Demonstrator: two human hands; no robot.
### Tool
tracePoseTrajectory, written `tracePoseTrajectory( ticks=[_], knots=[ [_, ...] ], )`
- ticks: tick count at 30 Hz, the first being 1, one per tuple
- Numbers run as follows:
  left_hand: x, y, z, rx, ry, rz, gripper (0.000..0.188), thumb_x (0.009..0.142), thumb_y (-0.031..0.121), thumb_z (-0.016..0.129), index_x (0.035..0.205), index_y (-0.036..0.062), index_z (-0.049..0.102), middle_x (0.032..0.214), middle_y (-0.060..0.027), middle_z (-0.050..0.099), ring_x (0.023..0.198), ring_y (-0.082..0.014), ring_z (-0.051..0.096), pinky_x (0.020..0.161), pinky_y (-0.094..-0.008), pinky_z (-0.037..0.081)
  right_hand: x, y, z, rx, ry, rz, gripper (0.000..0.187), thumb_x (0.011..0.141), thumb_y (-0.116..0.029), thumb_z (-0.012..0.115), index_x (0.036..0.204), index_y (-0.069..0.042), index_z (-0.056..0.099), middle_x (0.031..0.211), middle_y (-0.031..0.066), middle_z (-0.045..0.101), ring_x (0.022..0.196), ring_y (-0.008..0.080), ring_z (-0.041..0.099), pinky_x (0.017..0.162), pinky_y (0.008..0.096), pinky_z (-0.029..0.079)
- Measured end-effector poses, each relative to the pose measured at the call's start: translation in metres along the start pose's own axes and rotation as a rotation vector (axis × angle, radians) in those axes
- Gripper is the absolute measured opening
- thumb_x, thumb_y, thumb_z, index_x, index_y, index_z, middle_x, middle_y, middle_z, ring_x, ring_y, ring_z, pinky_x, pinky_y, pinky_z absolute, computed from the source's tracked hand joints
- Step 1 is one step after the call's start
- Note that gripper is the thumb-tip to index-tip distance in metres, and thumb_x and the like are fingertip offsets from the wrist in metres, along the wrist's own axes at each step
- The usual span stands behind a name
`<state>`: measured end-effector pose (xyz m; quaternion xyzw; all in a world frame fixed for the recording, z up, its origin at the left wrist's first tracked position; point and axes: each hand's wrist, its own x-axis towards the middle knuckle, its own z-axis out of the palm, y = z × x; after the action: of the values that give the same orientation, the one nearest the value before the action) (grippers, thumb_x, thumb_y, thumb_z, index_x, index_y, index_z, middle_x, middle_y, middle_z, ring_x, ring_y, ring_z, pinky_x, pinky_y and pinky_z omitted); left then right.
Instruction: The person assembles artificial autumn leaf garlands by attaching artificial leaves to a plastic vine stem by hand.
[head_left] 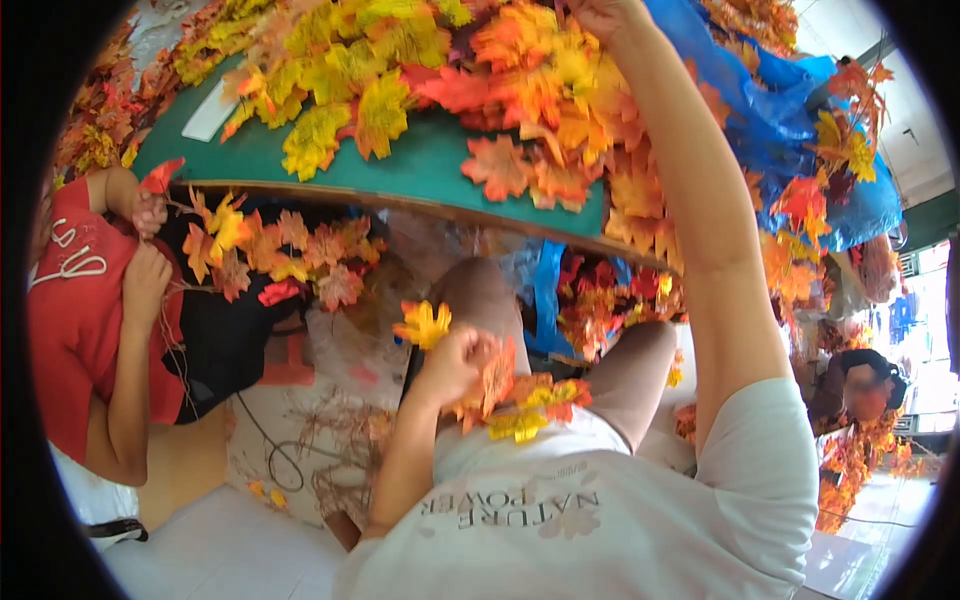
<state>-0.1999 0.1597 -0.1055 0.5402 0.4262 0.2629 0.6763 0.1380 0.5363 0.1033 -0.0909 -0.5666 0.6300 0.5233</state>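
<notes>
My left hand (458,366) is closed above my lap, its fingers curled round an artificial maple leaf garland. A yellow leaf (423,325) of it sticks out beside the knuckles, and orange leaves (498,380) hang on the other side. More yellow and orange leaves (530,412) rest against my shirt and lap. My right arm stretches far over the table to the leaf pile (540,60). At the top edge my right hand (605,15) is partly cut off; its visible fingers are bent together among the leaves, and what they pinch is hidden.
The green-topped table (440,175) carries heaps of yellow, orange and red leaves. Blue plastic (800,110) bulges at the right. On the left, a person in a red shirt (90,300) handles a leaf garland (290,245). Bare brown stems (330,450) lie below; another person (860,390) sits far right.
</notes>
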Motion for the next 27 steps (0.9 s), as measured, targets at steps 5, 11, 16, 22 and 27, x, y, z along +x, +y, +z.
tracePoseTrajectory(
  ticks=[5,11,16,22,27],
  knots=[
    [-0.009,0.021,0.005,-0.648,0.06,0.073,0.019,0.08,-0.003,0.061,0.099,-0.0003,0.057,0.088,-0.0041,0.06,0.078,-0.0092,0.058,0.07,-0.0209,0.049,-0.114,0.018,0.232,0.024,0.552,0.158,0.009,0.09,-0.007,0.053,0.095,0.0,0.056,0.091,0.0052,0.06,0.082,0.0132,0.061,0.066,0.0177,0.051],
    [-0.01,0.038,0.04,-0.79,0.054,0.099,0.027,0.081,-0.005,0.058,0.107,-0.0015,0.055,0.096,-0.0058,0.06,0.084,-0.0121,0.059,0.077,-0.0231,0.05,-0.256,0.068,0.283,0.21,0.735,0.181,0.01,0.084,-0.003,0.061,0.091,0.002,0.058,0.086,0.0061,0.062,0.079,0.0139,0.062,0.072,0.0229,0.055],
    [-0.017,0.042,0.071,-0.503,0.228,0.26,0.027,0.077,-0.007,0.063,0.103,-0.003,0.057,0.089,-0.0064,0.06,0.082,-0.0121,0.059,0.078,-0.0245,0.051,-0.309,0.062,0.333,0.456,0.881,0.045,0.012,0.086,-0.003,0.057,0.095,0.005,0.059,0.091,0.012,0.063,0.077,0.0154,0.064,0.07,0.0224,0.055],
    [-0.03,0.051,0.09,-0.616,0.174,0.26,0.028,0.078,-0.007,0.061,0.106,-0.0035,0.058,0.088,-0.0047,0.06,0.081,-0.0113,0.059,0.077,-0.023,0.05,-0.324,0.075,0.359,0.254,0.9,-0.019,0.01,0.085,-0.003,0.06,0.09,0.004,0.062,0.091,0.0127,0.064,0.074,0.016,0.064,0.071,0.0265,0.055],
    [-0.033,0.06,0.09,-0.643,0.168,0.286,0.026,0.079,-0.005,0.062,0.103,-0.0028,0.056,0.087,-0.0057,0.06,0.079,-0.0119,0.06,0.075,-0.0235,0.051,-0.345,0.105,0.33,0.315,1.101,0.11,0.022,0.082,0.0,0.062,0.103,0.001,0.058,0.093,0.0115,0.064,0.078,0.0162,0.064,0.072,0.0252,0.055]
  ],
)
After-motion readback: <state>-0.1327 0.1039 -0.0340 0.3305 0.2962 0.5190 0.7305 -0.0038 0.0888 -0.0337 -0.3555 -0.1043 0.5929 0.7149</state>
